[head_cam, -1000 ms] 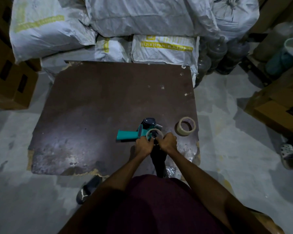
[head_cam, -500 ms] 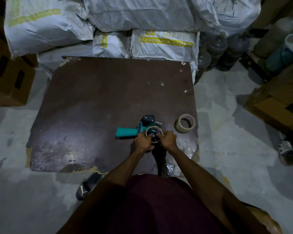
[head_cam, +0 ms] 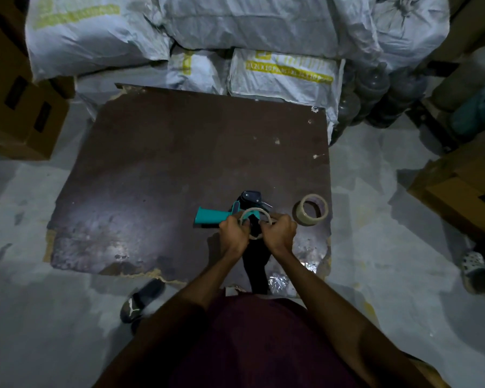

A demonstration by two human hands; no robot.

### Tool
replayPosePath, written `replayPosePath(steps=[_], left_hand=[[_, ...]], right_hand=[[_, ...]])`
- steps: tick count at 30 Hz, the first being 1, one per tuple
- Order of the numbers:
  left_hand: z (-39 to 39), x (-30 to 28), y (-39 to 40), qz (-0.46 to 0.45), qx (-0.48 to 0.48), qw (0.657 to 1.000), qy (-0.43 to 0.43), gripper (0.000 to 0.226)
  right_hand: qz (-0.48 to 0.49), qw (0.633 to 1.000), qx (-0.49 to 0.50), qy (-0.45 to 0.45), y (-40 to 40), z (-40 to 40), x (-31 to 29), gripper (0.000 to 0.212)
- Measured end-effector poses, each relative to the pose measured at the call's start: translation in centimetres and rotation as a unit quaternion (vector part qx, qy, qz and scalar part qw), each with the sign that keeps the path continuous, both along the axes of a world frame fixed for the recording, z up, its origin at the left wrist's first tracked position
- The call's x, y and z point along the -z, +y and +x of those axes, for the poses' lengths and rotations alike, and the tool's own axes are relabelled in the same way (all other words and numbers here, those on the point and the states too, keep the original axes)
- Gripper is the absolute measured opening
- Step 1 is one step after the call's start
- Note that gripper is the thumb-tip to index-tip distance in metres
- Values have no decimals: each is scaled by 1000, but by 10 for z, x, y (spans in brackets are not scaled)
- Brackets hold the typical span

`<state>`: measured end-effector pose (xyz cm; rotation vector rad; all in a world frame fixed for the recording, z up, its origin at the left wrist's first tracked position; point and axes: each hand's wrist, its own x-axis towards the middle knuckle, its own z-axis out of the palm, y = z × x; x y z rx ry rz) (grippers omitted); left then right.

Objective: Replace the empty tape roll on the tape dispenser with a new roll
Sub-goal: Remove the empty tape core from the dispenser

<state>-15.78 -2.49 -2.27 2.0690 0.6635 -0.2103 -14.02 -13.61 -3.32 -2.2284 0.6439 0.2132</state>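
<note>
A teal-handled tape dispenser (head_cam: 212, 216) lies on its side on the dark brown board (head_cam: 151, 169), its handle pointing left and its black head at the far end. Both hands grip a thin, pale empty tape core (head_cam: 256, 212) at the dispenser's near end. My left hand (head_cam: 233, 233) holds the core's left side and my right hand (head_cam: 280, 232) its right side. I cannot tell whether the core sits on the hub or just above it. A fuller roll of clear tape (head_cam: 310, 210) lies to the right near the board's right edge.
White sacks (head_cam: 235, 29) are piled behind the board. Cardboard boxes stand at the left (head_cam: 14, 107) and right (head_cam: 465, 189). Dark bottles (head_cam: 375, 96) sit at the back right. A sandal (head_cam: 142, 299) lies on the concrete floor by the board's near edge.
The core shows more of its ring between my hands than a second ago and seems to have come up off the dispenser. The dispenser and the fuller roll have not moved.
</note>
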Motion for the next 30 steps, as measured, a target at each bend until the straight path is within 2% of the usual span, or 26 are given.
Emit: replayPosePath(steps=[3, 6, 10, 13, 15, 19, 26, 30], left_hand=[[-1, -11, 18, -8, -14, 1000, -15, 29], [-7, -18, 43, -21, -7, 1000, -18, 33], [-21, -20, 88, -37, -40, 998, 9, 43], [-34, 5, 123, -39, -100, 994, -4, 56], [-46, 1, 140, -28, -129, 991, -4, 54], [-66, -24, 167, -29, -202, 979, -5, 31], [-83, -14, 207, -52, -273, 960, 19, 18], [-84, -4, 221, -57, -316, 947, 23, 31]], right_hand=[[-9, 998, -41, -41, 16, 3, -15, 26], [-7, 989, -131, -68, 40, 8, -15, 24], [2, 979, -205, -14, 81, 10, -11, 28], [7, 968, -249, 11, 114, 4, -6, 27], [14, 960, -281, 15, 136, 0, -2, 27], [25, 942, -335, -14, 176, -2, 9, 21], [57, 917, -396, 8, 223, -6, 18, 15], [80, 907, -412, 22, 240, -4, 35, 21]])
